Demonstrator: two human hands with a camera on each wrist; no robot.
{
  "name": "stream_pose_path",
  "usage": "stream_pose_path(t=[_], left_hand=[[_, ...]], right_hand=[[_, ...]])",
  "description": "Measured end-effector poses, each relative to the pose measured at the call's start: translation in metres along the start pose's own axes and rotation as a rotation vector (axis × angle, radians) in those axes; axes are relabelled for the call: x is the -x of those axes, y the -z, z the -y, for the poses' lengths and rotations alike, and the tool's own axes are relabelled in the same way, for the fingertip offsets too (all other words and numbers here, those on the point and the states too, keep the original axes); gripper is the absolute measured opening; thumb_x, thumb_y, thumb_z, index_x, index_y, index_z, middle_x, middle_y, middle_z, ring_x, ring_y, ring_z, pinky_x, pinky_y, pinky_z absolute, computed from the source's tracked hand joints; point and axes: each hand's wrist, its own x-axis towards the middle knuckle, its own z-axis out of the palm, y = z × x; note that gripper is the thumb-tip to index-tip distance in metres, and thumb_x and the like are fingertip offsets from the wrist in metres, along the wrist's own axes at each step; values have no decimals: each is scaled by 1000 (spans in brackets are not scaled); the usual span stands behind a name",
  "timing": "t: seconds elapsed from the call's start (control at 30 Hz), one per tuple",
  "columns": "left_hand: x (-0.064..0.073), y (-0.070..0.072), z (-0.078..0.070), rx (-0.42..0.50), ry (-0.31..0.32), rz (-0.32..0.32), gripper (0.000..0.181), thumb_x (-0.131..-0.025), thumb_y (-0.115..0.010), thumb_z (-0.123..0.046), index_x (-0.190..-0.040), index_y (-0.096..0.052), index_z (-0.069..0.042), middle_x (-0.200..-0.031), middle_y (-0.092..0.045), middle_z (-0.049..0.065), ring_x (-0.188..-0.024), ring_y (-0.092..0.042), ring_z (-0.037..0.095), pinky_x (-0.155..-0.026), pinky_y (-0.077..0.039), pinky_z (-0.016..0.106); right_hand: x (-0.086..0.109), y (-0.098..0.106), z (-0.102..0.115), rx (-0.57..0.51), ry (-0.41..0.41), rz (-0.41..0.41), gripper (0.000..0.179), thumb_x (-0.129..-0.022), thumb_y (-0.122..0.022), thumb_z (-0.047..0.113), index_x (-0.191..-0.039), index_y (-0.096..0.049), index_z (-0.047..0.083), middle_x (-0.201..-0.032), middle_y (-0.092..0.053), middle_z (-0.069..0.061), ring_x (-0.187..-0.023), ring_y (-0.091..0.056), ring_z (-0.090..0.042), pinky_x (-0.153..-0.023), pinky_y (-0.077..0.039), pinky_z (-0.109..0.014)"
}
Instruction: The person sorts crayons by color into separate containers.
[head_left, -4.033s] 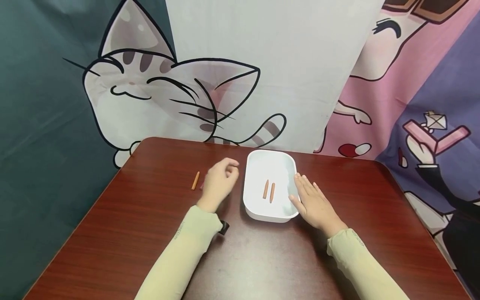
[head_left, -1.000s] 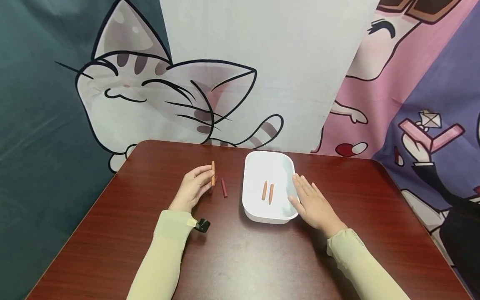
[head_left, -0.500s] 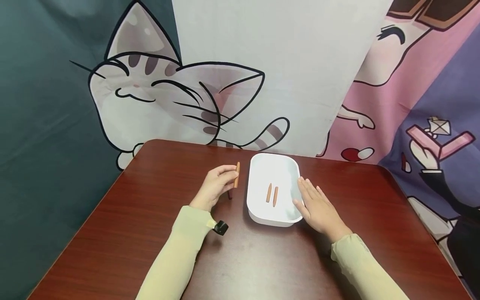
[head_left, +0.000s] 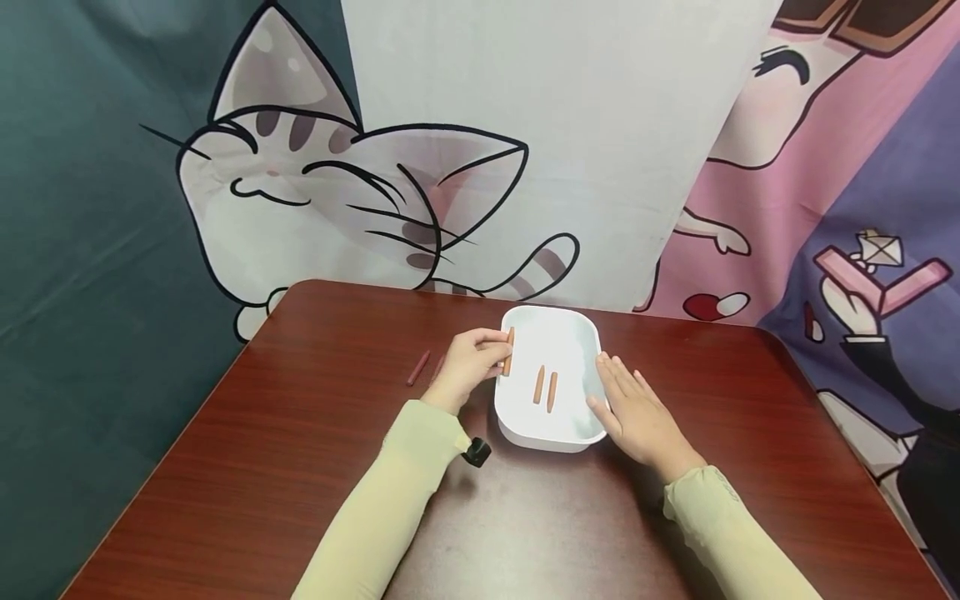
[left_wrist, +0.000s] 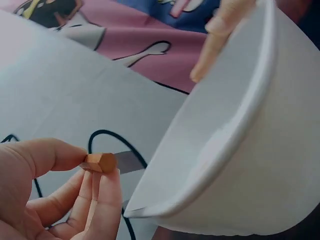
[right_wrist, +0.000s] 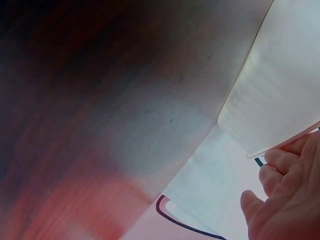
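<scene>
My left hand (head_left: pixel 472 362) pinches an orange-brown crayon (head_left: pixel 508 353) between thumb and fingers, over the left rim of a white plastic tub (head_left: pixel 543 439). Seen from the left wrist, the crayon (left_wrist: pixel 101 163) shows its flat six-sided end, just beside the tub's rim (left_wrist: pixel 240 132). Inside the tub lie two similar crayons, a left one (head_left: pixel 538 385) and a right one (head_left: pixel 552 392), side by side. My right hand (head_left: pixel 637 417) rests with straight fingers against the tub's right side; in the right wrist view those fingers (right_wrist: pixel 282 162) lie along its rim.
On the brown wooden table (head_left: pixel 262 467), a dark red crayon (head_left: pixel 418 368) lies left of the tub. A second reddish one (head_left: pixel 438 367) is partly hidden behind my left hand. A cartoon-printed cloth (head_left: pixel 600 125) hangs behind the table.
The orange-brown crayon lay on the table 4 seconds ago. Since then my left hand has picked it up and carried it rightward to the tub's left rim. My right hand stays at the tub.
</scene>
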Motion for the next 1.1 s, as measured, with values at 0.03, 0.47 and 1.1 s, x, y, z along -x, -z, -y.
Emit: stream_pose_path(t=[0.03, 0.47, 1.1], left_hand=[[-1, -3, 1, -19, -5, -1, 27, -92, -68, -6, -118, -69, 2, -106, -72, 15, -88, -69, 17, -79, -60, 33], [-8, -28, 7, -529, -141, -118, 18, -90, -70, -16, -105, -73, -7, -91, -75, 3, -87, -70, 17, -78, -57, 32], [1, -29, 11, -652, -297, -116, 17, -93, -62, -15, -105, -71, -8, -94, -70, 3, -91, -69, 17, -84, -56, 32]], right_hand=[[0, 0, 0, -1, -1, -1, 73, -106, -44, 44, -159, -23, 0, -166, -22, -17, -153, -18, -38, -121, -16, -58], [3, -3, -1, -10, -2, -8, 73, -106, -45, 44, -159, -23, 0, -166, -22, -17, -152, -18, -38, -120, -17, -59], [0, -2, -1, -6, 7, -26, 71, -106, -44, 43, -158, -25, -2, -165, -24, -18, -152, -19, -38, -122, -15, -56]])
